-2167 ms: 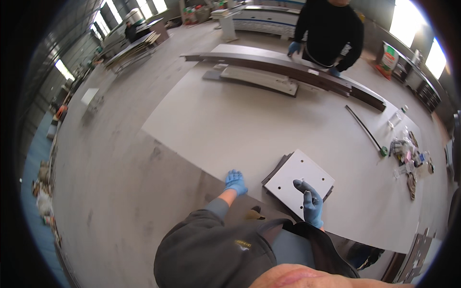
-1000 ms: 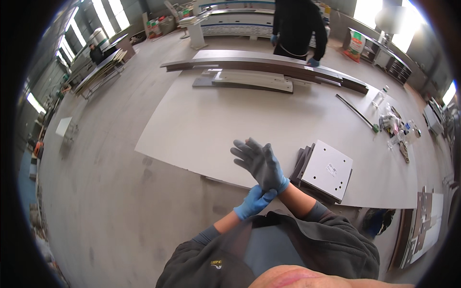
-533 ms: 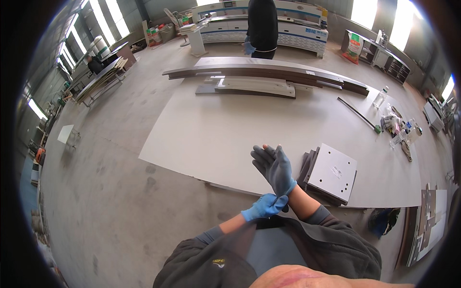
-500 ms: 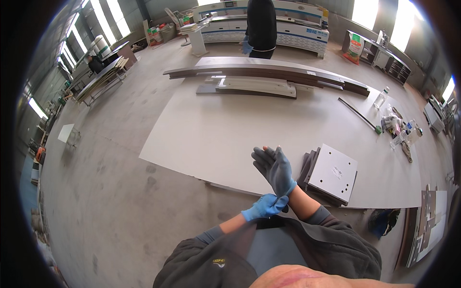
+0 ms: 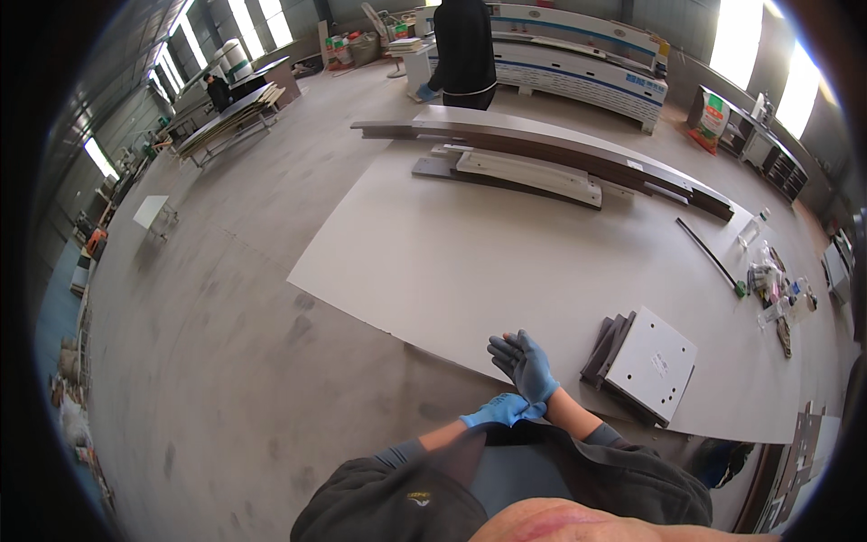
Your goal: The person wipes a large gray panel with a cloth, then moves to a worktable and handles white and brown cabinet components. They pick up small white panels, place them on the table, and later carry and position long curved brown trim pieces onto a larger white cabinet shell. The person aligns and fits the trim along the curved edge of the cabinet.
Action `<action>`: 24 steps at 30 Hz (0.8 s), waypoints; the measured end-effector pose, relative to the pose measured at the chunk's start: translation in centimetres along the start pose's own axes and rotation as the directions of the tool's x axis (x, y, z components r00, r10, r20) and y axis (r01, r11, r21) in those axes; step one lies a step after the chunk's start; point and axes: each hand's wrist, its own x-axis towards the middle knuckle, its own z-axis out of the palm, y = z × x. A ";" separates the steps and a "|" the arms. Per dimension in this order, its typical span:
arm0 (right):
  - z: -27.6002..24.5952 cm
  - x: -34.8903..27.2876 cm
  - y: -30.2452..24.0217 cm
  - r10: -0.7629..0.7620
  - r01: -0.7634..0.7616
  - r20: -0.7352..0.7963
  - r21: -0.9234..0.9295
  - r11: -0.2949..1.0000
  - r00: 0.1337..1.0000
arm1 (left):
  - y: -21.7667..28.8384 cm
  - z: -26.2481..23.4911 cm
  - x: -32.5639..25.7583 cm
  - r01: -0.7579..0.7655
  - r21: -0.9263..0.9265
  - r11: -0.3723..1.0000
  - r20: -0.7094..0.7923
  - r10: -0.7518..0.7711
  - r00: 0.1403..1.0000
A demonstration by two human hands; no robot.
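Observation:
My left hand (image 5: 497, 411), in a blue work glove, is closed at my right wrist, with its fingers on the cuff of the other glove (image 5: 545, 394). My right hand (image 5: 524, 363) is raised with the grey-coated palm showing and its fingers stretched out. Nothing lies in that palm. Both hands are in front of my body at the near edge of a large pale board (image 5: 424, 262). Just right of them, a stack of square panels (image 5: 650, 363) rests on the board, the top one white with several drilled holes.
Long brown and white strips (image 5: 542, 154) lie across the board's far side. A dark rod (image 5: 709, 256), clear bottles (image 5: 752, 228) and small clutter are at the right. A person in black (image 5: 463, 54) stands beyond, before a long white machine (image 5: 569, 77). Cut panels (image 5: 806, 470) sit lower right.
The view has turned, so the board appears lower and further right. My left hand keeps its hold at the right wrist. The person beyond has shifted left along the machine.

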 end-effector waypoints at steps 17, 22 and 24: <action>1.9 17.4 6.6 0.166 -0.172 -0.066 -0.592 0.787 0.984 | -23.2 -0.2 -16.3 0.462 -0.643 0.611 -0.456 -0.790 0.411; 4.4 23.6 11.8 0.152 -0.123 -0.026 -0.724 0.679 0.988 | -36.1 8.8 -29.4 0.375 -0.908 0.188 -0.171 -0.982 0.077; 5.7 26.3 13.9 0.093 -0.144 -0.111 -0.814 0.562 0.989 | -39.9 10.2 -34.2 0.292 -0.956 0.029 -0.019 -0.999 0.039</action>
